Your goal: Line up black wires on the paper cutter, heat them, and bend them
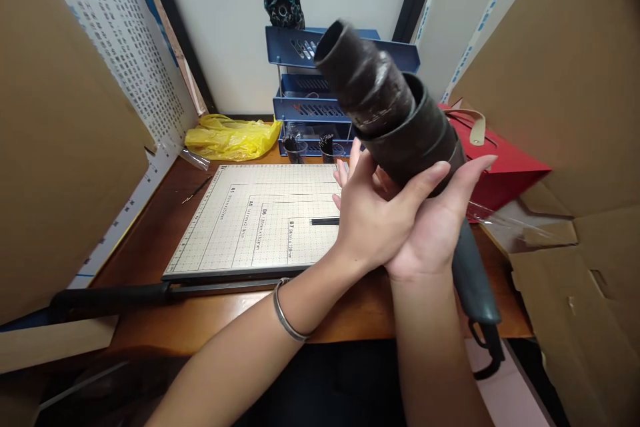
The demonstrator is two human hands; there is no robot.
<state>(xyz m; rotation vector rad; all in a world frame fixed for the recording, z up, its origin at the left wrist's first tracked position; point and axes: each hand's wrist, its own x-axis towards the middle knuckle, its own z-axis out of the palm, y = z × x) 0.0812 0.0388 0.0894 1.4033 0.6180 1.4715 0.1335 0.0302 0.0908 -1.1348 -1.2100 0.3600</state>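
A dark hair dryer (425, 137) is held up at a tilt, its long black nozzle (370, 80) pointing to the upper left. The nozzle looks wrapped or crinkled. My left hand (373, 213) and my right hand (433, 233) cup the barrel from below, wrists close together. A grey bracelet (285, 313) circles my left forearm. The dryer's handle (473, 273) hangs down on the right, with a hook-like loop at its end. Behind my left hand, a small bundle of thin black sticks (324, 221) lies on the paper trimmer's gridded board (250, 213).
The trimmer's black arm (115, 297) runs along the table's front. Behind stand a blue tray rack (290, 109) and two cups (295, 150) of black sticks. A yellow plastic bag (233, 137) lies at back left, a red bag (515, 160) at right. Cardboard walls (575, 113) flank the table.
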